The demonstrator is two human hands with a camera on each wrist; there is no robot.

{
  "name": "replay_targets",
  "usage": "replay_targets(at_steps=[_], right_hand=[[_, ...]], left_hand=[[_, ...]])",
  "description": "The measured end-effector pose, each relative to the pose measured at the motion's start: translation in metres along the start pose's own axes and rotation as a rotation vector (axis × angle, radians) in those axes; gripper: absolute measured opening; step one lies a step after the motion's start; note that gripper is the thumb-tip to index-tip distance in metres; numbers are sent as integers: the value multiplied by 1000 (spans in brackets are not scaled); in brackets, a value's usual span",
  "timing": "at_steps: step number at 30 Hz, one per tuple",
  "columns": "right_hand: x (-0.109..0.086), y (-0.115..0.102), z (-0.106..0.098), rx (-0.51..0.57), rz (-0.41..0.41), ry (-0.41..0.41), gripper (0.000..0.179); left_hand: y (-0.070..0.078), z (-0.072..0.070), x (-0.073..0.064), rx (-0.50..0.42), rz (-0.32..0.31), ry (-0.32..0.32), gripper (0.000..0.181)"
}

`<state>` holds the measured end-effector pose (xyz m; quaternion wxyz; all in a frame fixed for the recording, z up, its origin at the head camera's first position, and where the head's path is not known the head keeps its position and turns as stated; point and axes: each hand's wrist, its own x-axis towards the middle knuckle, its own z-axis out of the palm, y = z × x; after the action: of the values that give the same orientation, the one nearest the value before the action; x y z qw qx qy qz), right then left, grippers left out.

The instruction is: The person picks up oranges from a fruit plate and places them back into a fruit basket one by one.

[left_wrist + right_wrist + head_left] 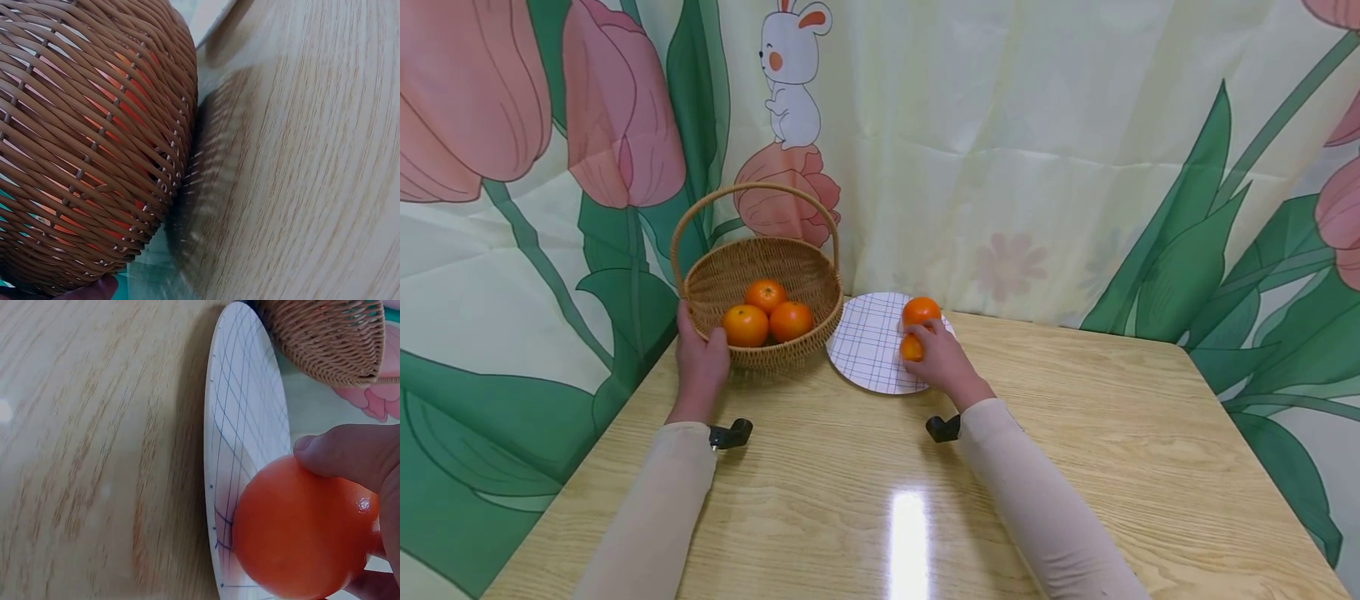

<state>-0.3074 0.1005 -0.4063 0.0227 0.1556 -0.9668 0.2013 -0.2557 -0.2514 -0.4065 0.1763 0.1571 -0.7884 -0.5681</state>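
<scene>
On the left of the table, my left hand (702,367) grips the side of a brown wicker basket (775,357), its thumb by the rim. Three oranges (745,326) sit inside; the left wrist view shows their colour through the weave (94,144). To the right of the basket lies a round white plate (865,350) with a blue grid pattern. My right hand (946,358) holds an orange (300,531) at the plate's right side, thumb over it and fingers partly hidden behind. Just behind that one, another orange (921,311) rests on the plate.
The basket's tall arched handle (756,185) stands up at the back. A curtain (1000,167) printed with tulips and a rabbit hangs right behind the wooden table (820,483). Plate and basket stand close together near the table's back edge.
</scene>
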Motion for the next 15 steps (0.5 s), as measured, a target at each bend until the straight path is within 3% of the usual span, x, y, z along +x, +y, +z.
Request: replay_targets(at_steps=[15], right_hand=[[9, -17, -9, -21, -101, 42, 54]], left_hand=[[4, 0, -3, -6, -19, -14, 70]])
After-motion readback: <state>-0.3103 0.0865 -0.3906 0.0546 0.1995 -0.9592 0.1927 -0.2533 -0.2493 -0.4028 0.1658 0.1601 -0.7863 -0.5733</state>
